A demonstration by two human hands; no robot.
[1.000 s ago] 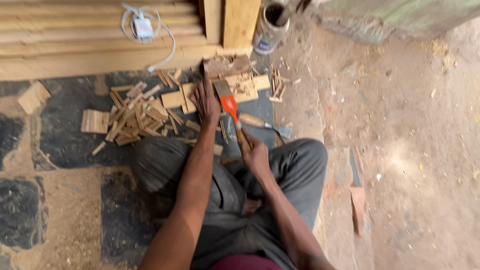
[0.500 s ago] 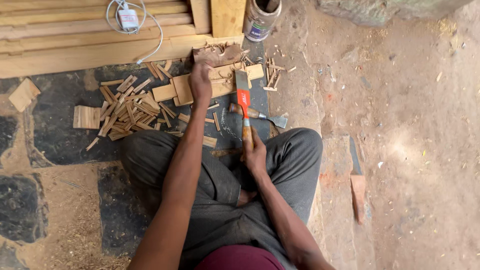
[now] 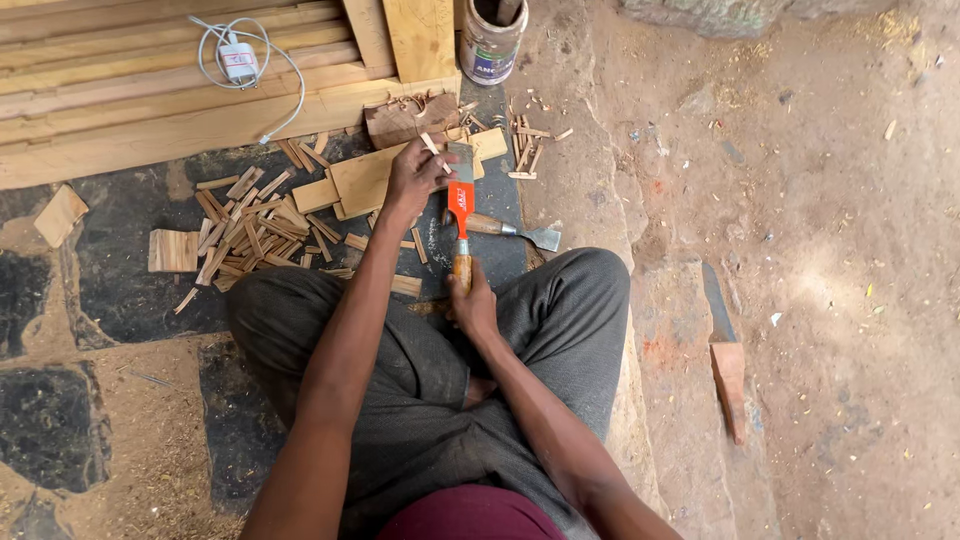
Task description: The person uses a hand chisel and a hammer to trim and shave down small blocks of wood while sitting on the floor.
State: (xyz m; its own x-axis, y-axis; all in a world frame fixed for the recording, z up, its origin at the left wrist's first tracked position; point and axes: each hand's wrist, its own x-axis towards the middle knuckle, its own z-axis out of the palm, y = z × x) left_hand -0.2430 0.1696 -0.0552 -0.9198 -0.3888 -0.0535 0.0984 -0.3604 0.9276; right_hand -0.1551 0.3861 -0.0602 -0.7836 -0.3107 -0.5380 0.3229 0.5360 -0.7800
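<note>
So, far left, a lone wood offcut (image 3: 60,213) sat by itself on the dark stone floor (image 3: 120,290), and above it ran a stack of long planks (image 3: 150,110) with a white charger (image 3: 238,62) and its looped cable resting on top. Moving right, there was a messy heap of thin wood strips (image 3: 245,225) lying on the stone, with a flat square piece (image 3: 173,250) just beside it. Next came the left hand (image 3: 412,178), fingers curled and pressed down on a small wooden block (image 3: 365,180), apparently pinching a thin sliver at the fingertips. Right beside it was the chisel (image 3: 460,215), the one with the orange band, its blade tip resting against the block's edge. The right hand (image 3: 470,305) was wrapped tight around the wooden handle, down by the knee of the grey trousers (image 3: 560,320). A second chisel (image 3: 515,232) lay flat on the floor, touching nothing but the stone, just right of the first. Up top, a round tin can (image 3: 492,45) stood upright against the planks; something dark stuck out of it, couldn't tell what. Further right was bare dirt, plus a brick-coloured slab (image 3: 730,385) lying at the edge.
</note>
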